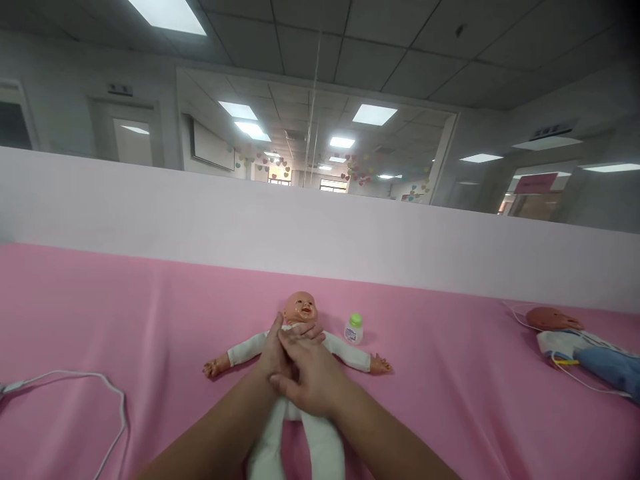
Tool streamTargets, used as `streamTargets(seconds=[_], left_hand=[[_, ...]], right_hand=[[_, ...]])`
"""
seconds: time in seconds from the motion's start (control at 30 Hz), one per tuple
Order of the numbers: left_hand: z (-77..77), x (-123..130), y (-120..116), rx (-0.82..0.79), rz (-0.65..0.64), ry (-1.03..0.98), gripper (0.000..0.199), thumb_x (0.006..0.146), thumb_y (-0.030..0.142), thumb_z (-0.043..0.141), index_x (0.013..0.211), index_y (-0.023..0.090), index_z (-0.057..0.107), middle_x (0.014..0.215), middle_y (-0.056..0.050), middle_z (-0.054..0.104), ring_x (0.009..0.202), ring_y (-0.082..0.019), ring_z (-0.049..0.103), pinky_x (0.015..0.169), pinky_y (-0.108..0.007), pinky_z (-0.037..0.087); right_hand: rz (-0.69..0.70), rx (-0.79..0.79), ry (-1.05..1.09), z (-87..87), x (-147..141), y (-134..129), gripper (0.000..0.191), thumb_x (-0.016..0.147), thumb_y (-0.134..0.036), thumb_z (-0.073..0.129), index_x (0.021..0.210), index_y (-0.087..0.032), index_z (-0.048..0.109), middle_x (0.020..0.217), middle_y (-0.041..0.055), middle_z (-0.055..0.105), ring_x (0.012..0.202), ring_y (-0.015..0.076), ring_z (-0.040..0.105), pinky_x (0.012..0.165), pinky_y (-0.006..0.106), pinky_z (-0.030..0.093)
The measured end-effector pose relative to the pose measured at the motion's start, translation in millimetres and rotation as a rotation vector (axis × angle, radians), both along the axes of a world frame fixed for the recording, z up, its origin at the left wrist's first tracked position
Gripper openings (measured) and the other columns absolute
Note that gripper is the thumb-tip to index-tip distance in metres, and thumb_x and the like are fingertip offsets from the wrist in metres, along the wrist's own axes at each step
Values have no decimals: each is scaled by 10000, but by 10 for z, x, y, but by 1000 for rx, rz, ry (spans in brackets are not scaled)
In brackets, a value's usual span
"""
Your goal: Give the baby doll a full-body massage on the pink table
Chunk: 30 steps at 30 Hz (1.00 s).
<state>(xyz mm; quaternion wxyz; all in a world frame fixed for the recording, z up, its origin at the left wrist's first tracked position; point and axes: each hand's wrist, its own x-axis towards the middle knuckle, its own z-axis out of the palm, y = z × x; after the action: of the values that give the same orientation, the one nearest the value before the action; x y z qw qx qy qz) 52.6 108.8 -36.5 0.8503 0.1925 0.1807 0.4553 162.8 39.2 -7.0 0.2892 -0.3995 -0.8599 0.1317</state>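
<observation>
A baby doll [301, 309] in a white suit lies on its back on the pink cloth [150, 313], arms spread wide. Both my hands rest on its chest. My left hand [273, 353] lies flat on the doll's left side of the torso, fingers pointing toward the neck. My right hand [307, 373] overlaps it, fingers stretched across the upper chest just below the chin. Neither hand grips anything. The hands hide the doll's torso; its white legs [300, 447] show below my wrists.
A small white bottle with a green cap [354, 329] stands right of the doll's head. A second doll [575, 343] in blue lies at the far right with a thin cord. A white cable [75, 393] loops at the left. A white partition [320, 227] bounds the back.
</observation>
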Motion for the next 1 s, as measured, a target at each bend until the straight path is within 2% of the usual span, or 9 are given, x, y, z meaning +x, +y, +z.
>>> streamTargets(seconds=[0.1, 0.27, 0.37, 0.47, 0.57, 0.7, 0.87, 1.0], left_hand=[[-26, -169, -82, -44, 23, -16, 905, 924, 769, 443, 1444, 31, 492, 1334, -289, 654, 1330, -407, 591, 1105, -547, 482], [6, -233, -84, -14, 100, -106, 806, 977, 730, 393, 1341, 30, 554, 1208, -267, 703, 1223, -371, 670, 1078, -486, 527], [-5, -337, 15, -1, 200, -61, 816, 1000, 710, 363, 1388, 10, 525, 1285, -288, 667, 1213, -345, 680, 1024, -444, 564], [-30, -440, 89, -24, 269, -20, 847, 1000, 722, 339, 1459, 24, 478, 1370, -288, 628, 1252, -326, 661, 993, -422, 581], [-43, -435, 74, -33, 254, -20, 847, 997, 720, 341, 1492, 44, 465, 1405, -282, 612, 1295, -325, 633, 1026, -432, 562], [-51, -291, -14, -14, 211, -35, 844, 981, 722, 390, 1517, 74, 462, 1435, -261, 603, 1362, -328, 579, 1112, -453, 501], [-42, -201, -53, -13, 155, -47, 932, 944, 779, 402, 1546, 68, 421, 1409, -249, 626, 1382, -346, 556, 1162, -495, 451], [10, -323, -18, 27, 170, -20, 941, 957, 765, 394, 1529, 20, 413, 1376, -281, 633, 1337, -371, 591, 1117, -506, 495]], right_hand=[[57, -24, -104, -44, -52, 20, 1000, 856, -559, 725, 1648, -167, 258, 1632, 156, 423, 1524, 356, 361, 1252, 537, 281], [12, -53, -179, -96, 143, 186, 1014, 850, -700, 681, 1628, -159, 319, 1705, 145, 253, 1591, 339, 206, 1305, 524, 126], [23, -97, -182, -122, 186, 190, 1015, 871, -726, 637, 1638, -162, 284, 1703, 151, 245, 1590, 346, 205, 1298, 548, 148], [115, -99, -134, -146, 97, 114, 1035, 849, -728, 666, 1636, -167, 294, 1667, 158, 346, 1552, 346, 315, 1281, 529, 225], [199, -102, -79, -163, -36, 30, 1082, 833, -737, 681, 1645, -156, 263, 1662, 165, 358, 1530, 335, 364, 1264, 482, 284], [165, -101, -97, -163, -100, 22, 1138, 855, -740, 653, 1662, -118, 147, 1712, 188, 193, 1581, 363, 230, 1285, 514, 220], [78, -101, -167, -115, 30, 137, 973, 946, -668, 575, 1659, -132, 186, 1719, 165, 160, 1606, 340, 133, 1306, 540, 102], [11, -151, -186, -56, 87, 121, 904, 959, -642, 569, 1653, -167, 238, 1722, 141, 158, 1610, 343, 91, 1302, 559, 108]])
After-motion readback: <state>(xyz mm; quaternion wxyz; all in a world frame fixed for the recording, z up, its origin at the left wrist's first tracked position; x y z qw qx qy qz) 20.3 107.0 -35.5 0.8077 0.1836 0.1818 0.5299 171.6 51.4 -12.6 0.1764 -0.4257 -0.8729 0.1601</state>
